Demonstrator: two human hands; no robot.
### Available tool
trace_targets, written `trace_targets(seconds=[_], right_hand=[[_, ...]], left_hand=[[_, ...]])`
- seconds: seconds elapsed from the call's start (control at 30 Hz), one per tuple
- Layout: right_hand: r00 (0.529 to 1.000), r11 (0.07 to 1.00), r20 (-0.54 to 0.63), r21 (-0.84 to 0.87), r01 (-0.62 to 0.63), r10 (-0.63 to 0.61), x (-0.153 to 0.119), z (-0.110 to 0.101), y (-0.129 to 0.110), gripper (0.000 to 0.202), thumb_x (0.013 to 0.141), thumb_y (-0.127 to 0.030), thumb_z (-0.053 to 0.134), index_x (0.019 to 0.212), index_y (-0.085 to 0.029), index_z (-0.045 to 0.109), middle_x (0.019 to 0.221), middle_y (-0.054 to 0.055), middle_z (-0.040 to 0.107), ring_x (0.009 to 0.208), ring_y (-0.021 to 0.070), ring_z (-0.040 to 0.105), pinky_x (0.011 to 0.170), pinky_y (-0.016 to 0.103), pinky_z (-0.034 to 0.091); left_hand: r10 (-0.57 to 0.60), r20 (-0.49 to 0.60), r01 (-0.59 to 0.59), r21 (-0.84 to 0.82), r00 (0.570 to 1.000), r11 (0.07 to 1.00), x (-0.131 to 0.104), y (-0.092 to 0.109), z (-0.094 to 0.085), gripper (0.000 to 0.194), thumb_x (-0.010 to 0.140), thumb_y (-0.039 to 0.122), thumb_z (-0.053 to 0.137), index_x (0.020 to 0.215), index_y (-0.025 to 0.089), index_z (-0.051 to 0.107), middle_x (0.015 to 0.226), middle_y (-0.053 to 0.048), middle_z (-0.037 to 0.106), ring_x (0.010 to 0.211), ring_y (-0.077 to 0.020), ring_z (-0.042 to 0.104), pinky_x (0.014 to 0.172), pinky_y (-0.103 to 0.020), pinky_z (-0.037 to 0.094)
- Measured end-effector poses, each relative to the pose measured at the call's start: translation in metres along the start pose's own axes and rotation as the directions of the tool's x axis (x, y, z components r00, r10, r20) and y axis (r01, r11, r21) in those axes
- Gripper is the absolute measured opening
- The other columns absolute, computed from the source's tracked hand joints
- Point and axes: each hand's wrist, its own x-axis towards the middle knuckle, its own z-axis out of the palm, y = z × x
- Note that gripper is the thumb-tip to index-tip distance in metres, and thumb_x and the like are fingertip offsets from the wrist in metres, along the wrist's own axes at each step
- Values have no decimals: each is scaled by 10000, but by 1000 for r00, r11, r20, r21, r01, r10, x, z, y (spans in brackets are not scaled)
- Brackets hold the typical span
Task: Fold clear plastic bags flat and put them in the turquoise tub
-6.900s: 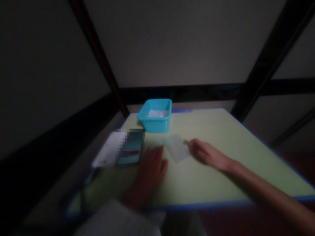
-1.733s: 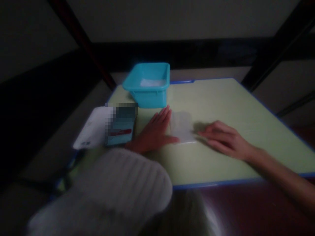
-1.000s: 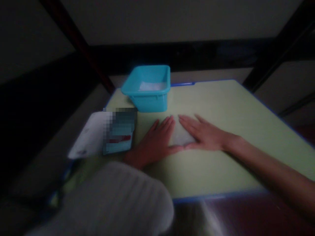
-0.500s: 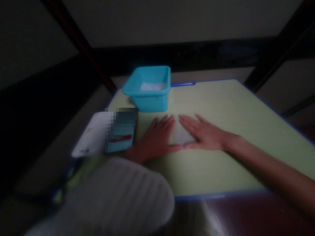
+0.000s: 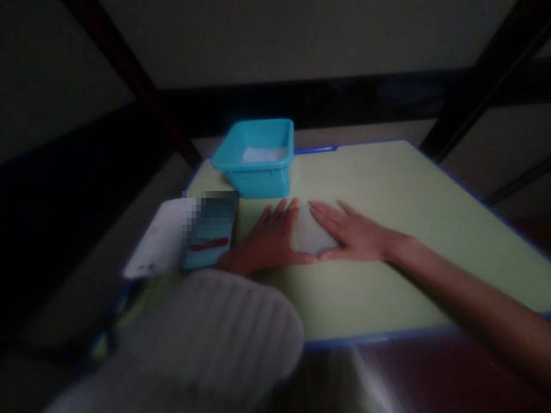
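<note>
A pale, thin flat piece (image 5: 313, 232), perhaps paper, lies on the yellow-green table (image 5: 370, 304) between my two hands. My left hand (image 5: 275, 238) rests flat at its left side, fingers spread and pointing away from me. From the right, my right hand (image 5: 355, 232) lies flat over the piece's right edge, its thumb apart from the fingers. The two thumb tips meet or nearly meet at the near edge of the piece. How far the piece reaches under my hands is hidden.
A turquoise basket (image 5: 262, 180) with something white inside stands beyond my left hand. Left of that hand lie a partly pixelated bluish item (image 5: 209, 252) and a white sheet (image 5: 157, 241). A grey ribbed sleeve or knee (image 5: 224, 321) fills the near left.
The whole view has shifted slightly. My left hand's fingers look a little more spread, and slightly more of the pale piece shows beside them. My right hand stays flat in place.
</note>
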Motion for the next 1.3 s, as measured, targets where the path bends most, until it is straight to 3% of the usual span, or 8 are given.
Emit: trace_targets(seconds=[0.33,0.57,0.77,1.0,1.1,1.2,1.3], right_hand=[[998,999,-62,39,10,-7,-1,-2,2,976,811,-752,293,1478,-69,87,1510,219,99,1402,305,75,1112,534,91],[994,1000,-106,24,20,-17,0,-2,-6,856,888,-667,218,1464,-38,150,1507,210,126,1402,276,99,1126,498,94],[996,999,-88,-29,19,-21,1,11,-7,878,880,-672,251,1452,-10,182,1487,236,193,1393,291,159,1126,506,103],[993,1000,-114,-22,21,-23,0,15,-4,867,875,-672,271,1459,-37,188,1486,231,205,1388,305,171,1119,532,99],[990,997,-139,68,35,-25,-1,15,1,854,875,-670,279,1476,-78,141,1502,204,175,1395,293,142,1116,540,103],[972,963,-234,268,44,20,-1,13,8,771,901,-631,261,1485,-144,130,1520,152,152,1397,271,133,1113,527,158],[933,894,-346,441,72,95,-4,4,12,663,922,-563,330,1460,-182,256,1493,135,275,1364,266,268,1088,499,265]], left_hand=[[-32,15,32,13,999,999,0,5,-5,1128,697,779,444,1423,6,58,1504,-278,91,1414,-327,9,1106,-512,122],[67,-69,-70,-49,995,996,-14,22,-10,834,879,597,342,1420,24,70,1515,-249,93,1419,-263,15,1134,-438,146],[79,-15,-79,-20,997,997,-19,26,-1,861,850,581,440,1417,15,121,1512,-238,132,1416,-270,72,1138,-413,164],[61,-35,-62,-11,998,998,-18,27,1,882,834,619,452,1412,18,165,1507,-234,157,1412,-280,102,1142,-415,151],[71,-65,-74,-56,995,996,-17,24,7,912,815,629,485,1417,31,151,1505,-241,156,1410,-289,111,1140,-423,155],[82,-131,-97,-110,988,989,-16,21,10,980,786,635,529,1433,50,81,1514,-242,109,1414,-287,59,1139,-434,152],[99,-179,-126,-148,979,981,-18,20,5,993,789,596,558,1447,87,16,1526,-223,63,1417,-278,27,1138,-448,146]])
